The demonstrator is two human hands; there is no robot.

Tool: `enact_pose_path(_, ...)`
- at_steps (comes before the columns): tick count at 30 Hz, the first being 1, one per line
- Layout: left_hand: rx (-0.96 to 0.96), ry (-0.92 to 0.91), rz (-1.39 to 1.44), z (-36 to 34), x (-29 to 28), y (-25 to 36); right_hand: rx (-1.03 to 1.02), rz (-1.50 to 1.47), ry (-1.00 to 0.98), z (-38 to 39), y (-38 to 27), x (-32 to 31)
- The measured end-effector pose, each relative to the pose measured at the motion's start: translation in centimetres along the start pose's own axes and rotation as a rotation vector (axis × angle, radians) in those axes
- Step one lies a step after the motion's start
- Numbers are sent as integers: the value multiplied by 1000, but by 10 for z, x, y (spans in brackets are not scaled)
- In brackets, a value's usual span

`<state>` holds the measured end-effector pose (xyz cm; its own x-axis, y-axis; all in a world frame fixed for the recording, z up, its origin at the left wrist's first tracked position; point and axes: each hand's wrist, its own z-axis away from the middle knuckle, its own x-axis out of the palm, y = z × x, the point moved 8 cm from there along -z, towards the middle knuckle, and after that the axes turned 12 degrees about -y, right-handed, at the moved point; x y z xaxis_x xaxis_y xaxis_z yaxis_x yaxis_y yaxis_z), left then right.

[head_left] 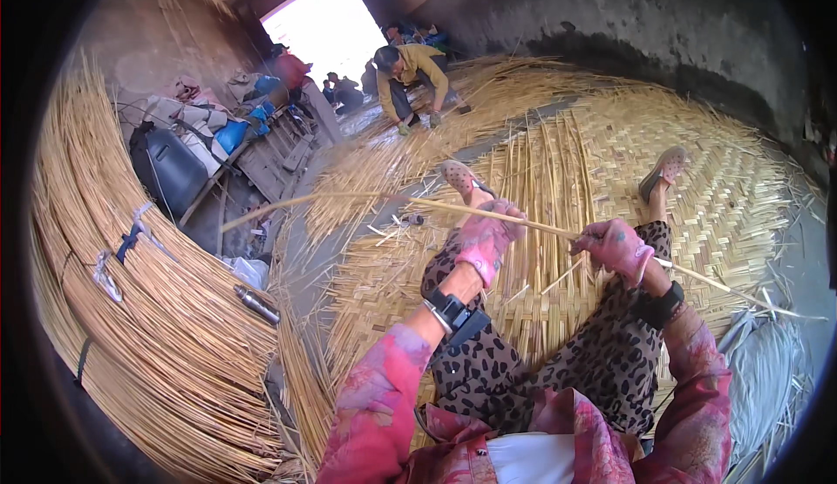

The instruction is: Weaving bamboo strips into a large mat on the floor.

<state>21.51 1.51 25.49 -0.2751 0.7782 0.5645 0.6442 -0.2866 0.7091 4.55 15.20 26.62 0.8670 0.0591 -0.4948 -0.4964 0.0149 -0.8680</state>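
Observation:
A long, pale reed strip stretches across in front of me, its left end bending down and its right end sloping toward the floor. My left hand, in a pink glove, is closed around it. My right hand, also in a pink glove, grips the same strip farther right. Below my hands and between my legs lies a partly woven reed mat, with loose lengthwise strips fanning away from its woven part. My hands are raised above the mat, not touching it.
A big stack of long reeds fills the left side, with a metal flask beside it. Ahead, a co-worker bends over more spread reeds. Bags and a dark container crowd the left wall. Grey sheeting lies right.

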Motion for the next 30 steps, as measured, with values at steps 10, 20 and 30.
enact_pose_path(10,-12,271,-192,9,-18,8,-39,193,168,-4,1,-1)
enact_pose_path(20,18,540,32,-2,-63,18,-374,497,467,-41,-37,13)
enact_pose_path(30,-117,296,-104,-28,-32,-27,-180,110,353,-64,-5,0)
